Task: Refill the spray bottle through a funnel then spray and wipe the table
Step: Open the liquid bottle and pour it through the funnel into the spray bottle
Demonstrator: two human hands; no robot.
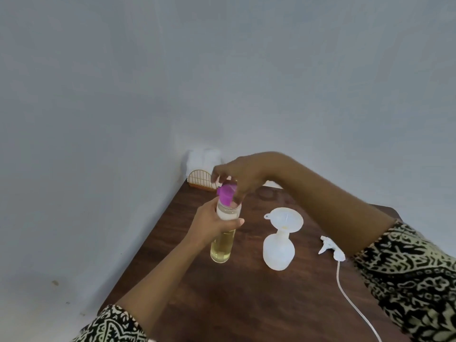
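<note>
Fingers (218,172) of right hand (243,174) pinch purple cap (225,193), probably unscrewing; left hand (212,225) grips refill bottle (222,248) steady. Spray bottle (278,250), mid-tabletop, funnel (286,219) seated for pouring; spray head (330,248) toward right edge.

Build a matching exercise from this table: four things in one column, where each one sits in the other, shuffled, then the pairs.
1. funnel
2. purple cap
3. spray head
4. clear bottle

A. lying on the table
B. gripped by the left hand
C. seated in the white bottle neck
D. pinched by the right hand

Pairs: 1-C, 2-D, 3-A, 4-B
</note>
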